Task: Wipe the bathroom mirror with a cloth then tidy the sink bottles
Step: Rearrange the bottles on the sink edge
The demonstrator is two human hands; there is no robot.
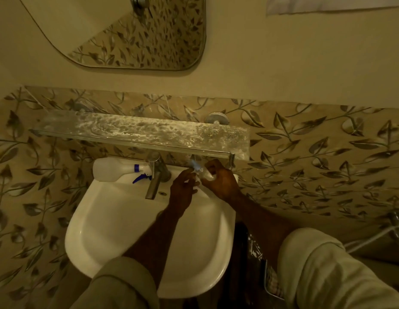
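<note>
A white spray bottle [109,169] with a blue trigger lies on its side on the back ledge of the white sink [109,224], left of the tap [157,175]. At the sink's back right corner my right hand [220,181] grips a small clear bottle [205,173] with a bluish top. My left hand [183,189] is beside it, fingers touching the same bottle. The mirror [138,34] hangs above on the wall. No cloth shows in view.
A stained glass shelf [138,130] with a metal rail juts out just above the tap and my hands. Leaf-patterned tiles cover the wall. A wire basket [272,284] sits low at the right, with a hose [372,239] beyond it.
</note>
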